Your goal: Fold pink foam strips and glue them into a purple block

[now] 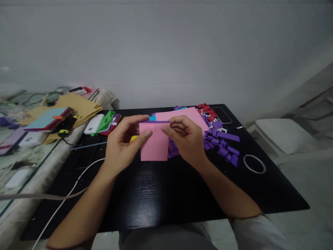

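Observation:
Between my two hands, above the black table, is a pink paper piece (154, 146) with a purple strip (156, 121) along its top edge. My left hand (125, 140) pinches its left side, thumb across the front and fingers behind. On the opposite side, my right hand (186, 137) grips near the top corner, its thumb also in front. A faint vertical crease runs down from the top of the paper. Behind it a larger pink sheet (196, 118) lies on the table, partly hidden by my right hand. A bit of yellow (133, 138) shows beside my left fingers.
Purple paper pieces (223, 146) and red scraps (206, 109) are scattered at the right. A pale ring (255, 164) lies near the right edge of the black table (156, 205). Green folded paper (106, 121), a white device (94, 124) and a white cable (78, 178) are left.

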A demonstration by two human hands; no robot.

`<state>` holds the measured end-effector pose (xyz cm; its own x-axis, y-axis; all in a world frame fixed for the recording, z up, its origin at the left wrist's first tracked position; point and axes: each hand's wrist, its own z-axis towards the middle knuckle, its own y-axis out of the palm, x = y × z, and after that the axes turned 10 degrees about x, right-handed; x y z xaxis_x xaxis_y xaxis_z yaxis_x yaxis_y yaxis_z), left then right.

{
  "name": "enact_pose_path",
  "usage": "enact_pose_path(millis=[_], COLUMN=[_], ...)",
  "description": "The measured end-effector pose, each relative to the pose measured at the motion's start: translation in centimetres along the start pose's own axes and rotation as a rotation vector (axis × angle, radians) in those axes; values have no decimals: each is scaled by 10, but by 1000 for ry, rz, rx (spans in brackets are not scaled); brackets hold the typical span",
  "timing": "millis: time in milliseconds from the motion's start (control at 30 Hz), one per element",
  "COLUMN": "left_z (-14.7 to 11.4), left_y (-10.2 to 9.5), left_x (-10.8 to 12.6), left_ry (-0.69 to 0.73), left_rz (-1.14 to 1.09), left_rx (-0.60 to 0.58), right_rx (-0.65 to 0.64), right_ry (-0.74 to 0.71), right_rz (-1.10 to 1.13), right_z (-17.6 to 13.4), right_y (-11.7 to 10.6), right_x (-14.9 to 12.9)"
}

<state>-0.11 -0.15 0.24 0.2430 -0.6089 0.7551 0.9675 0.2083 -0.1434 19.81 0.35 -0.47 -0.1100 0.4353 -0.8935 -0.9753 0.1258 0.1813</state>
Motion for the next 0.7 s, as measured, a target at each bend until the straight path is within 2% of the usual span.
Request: enact_pose_path(millis=[167, 500, 700], left_z=[-6, -7, -9], left_y=[5, 7, 7], left_x=[2, 6, 7], left_ry=[8, 18, 22], left_rz=[21, 14, 30], left_rx=[85, 133, 171], right_rx=[-39, 7, -16], right_ry=[-75, -162, -167], right_rz=[-24, -120, -84], right_z=[-3, -3, -5], right_y=[-1, -3, -3], right_x=[1, -5, -7])
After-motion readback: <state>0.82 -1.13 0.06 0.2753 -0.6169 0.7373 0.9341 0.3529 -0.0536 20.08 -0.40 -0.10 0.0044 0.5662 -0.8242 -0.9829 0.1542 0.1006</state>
